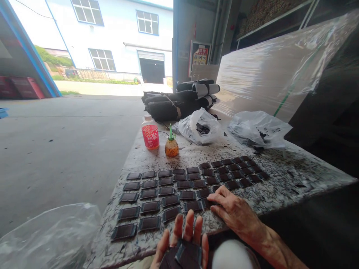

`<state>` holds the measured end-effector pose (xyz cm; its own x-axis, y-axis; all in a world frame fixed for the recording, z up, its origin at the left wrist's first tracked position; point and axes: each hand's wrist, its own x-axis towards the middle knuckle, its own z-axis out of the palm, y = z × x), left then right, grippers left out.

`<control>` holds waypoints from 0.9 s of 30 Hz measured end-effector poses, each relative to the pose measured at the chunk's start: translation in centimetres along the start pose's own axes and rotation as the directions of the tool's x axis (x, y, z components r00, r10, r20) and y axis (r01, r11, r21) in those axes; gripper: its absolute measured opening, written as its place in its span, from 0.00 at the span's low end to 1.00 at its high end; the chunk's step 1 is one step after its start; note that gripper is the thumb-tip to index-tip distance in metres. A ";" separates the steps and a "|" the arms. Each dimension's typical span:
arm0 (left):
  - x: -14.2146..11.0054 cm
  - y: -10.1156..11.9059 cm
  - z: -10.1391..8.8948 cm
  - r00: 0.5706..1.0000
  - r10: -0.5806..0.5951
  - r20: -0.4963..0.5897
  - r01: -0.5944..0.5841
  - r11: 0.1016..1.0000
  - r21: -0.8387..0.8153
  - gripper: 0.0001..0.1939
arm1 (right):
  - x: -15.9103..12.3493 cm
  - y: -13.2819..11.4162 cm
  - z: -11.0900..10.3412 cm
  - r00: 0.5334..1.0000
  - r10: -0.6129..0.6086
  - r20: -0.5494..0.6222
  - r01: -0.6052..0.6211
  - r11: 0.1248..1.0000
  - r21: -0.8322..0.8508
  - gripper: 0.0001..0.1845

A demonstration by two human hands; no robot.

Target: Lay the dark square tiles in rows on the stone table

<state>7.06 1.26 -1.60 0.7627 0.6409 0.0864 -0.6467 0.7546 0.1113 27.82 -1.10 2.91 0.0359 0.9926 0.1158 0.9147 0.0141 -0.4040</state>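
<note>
Rows of small dark rectangular pieces (168,190) lie flat on a speckled table (283,179). My left hand (182,243), palm up at the near edge, holds a small stack of the same dark pieces (186,256). My right hand (234,211) rests on the table beside the rows, fingers touching a piece at the row's right end (209,203).
A red-labelled bottle (150,133) and a small orange bottle (171,145) stand at the table's far side. Two clear plastic bags (200,125) (258,129) lie behind, with black rolled bundles (176,101) and a wrapped pallet (280,63). Another plastic bag (50,235) sits lower left.
</note>
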 end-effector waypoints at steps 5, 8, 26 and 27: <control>0.1 -0.2 0.1 0.996 -0.017 0.087 0.018 1.000 -0.013 0.19 | 0.3 0.5 0.1 1.000 -0.019 0.013 0.018 0.999 0.028 0.09; 0.0 -0.3 0.4 0.997 0.001 0.083 0.000 1.000 -0.013 0.17 | 0.1 0.5 -0.2 1.000 -0.015 0.000 0.015 0.997 0.069 0.10; 0.4 0.2 0.1 0.990 -0.054 0.129 0.056 0.998 -0.015 0.17 | -3.4 -7.1 3.0 0.979 0.092 0.182 -0.143 0.946 0.290 0.18; 0.5 0.3 0.0 0.990 -0.059 0.125 0.062 0.998 -0.018 0.17 | -3.3 -6.8 3.3 0.980 0.094 0.174 -0.144 0.944 0.297 0.17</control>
<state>7.22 1.82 -1.55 0.7944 0.5725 0.2029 -0.5983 0.7952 0.0983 20.20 -4.13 2.31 0.0515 0.9953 -0.0823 0.7388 -0.0934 -0.6674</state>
